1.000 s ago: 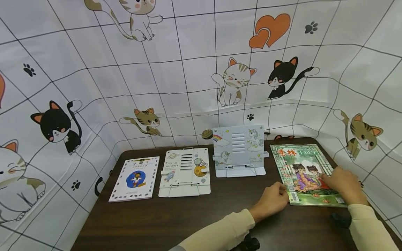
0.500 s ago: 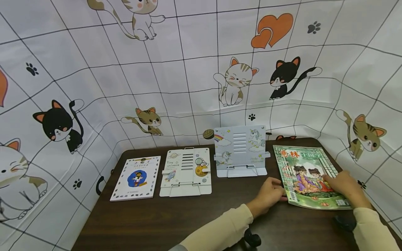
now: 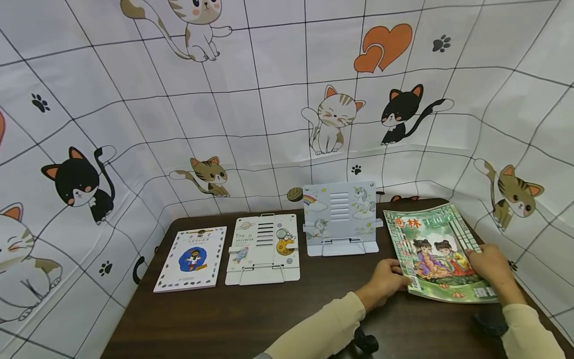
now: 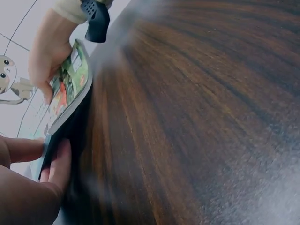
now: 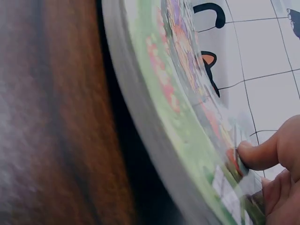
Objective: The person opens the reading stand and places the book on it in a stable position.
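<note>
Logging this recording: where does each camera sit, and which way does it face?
Head: worn on the head, facing forward and down at the dark brown wood-grain table and green illustrated paper magazine; left hand, right hand and cream fabric sleeves show.
Left wrist: on that wrist, looking across the table and along the magazine's edge; left hand close, right hand beyond.
Right wrist: on that wrist, looking at the magazine's curved edge; only the right hand shows.
Shared: head and left wrist show both hands.
</note>
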The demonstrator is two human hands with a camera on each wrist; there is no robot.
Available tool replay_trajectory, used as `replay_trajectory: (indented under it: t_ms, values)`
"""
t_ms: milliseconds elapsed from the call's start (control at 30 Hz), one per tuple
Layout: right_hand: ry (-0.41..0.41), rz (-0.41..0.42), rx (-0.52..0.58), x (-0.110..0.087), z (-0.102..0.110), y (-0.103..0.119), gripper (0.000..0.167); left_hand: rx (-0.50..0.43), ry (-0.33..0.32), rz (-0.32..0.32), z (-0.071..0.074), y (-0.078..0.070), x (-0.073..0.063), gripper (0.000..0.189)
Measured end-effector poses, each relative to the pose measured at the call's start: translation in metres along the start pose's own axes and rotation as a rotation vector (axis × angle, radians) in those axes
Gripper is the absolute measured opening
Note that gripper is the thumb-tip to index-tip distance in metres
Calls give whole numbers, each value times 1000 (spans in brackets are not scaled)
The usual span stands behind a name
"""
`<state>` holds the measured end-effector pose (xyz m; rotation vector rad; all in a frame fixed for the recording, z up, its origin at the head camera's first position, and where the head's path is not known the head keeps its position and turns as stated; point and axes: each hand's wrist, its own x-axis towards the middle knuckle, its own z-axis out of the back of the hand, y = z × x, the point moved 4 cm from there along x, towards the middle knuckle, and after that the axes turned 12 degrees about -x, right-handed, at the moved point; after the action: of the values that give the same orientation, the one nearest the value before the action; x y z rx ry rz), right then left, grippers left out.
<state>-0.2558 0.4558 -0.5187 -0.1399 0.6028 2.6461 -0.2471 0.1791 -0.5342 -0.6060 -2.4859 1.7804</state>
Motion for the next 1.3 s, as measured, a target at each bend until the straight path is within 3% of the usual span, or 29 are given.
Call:
replay_trajectory:
  t_ms: [100,233,500,667,833,1100,1300]
  values:
    - [-11,-50,37,-2,-1,1,71,-13,-4,-5,3,2,5,40]
    - [-54,-74,88,-6,0,1,71,37,-21,-12,8,1,8,41]
    - [-161,17,170,-12,6,6,66,130,-36,-45,14,-5,11,45]
    - [-232,-3,234,-17,13,14,63,158,-31,-92,16,-9,17,49]
    - [-257,-46,299,-25,20,22,67,100,-20,-121,18,-13,20,52]
    - [-358,-17,365,-30,27,38,63,10,-8,-158,28,-26,24,54]
    - [-416,-9,412,-33,31,56,58,-4,-13,-194,40,-38,27,57]
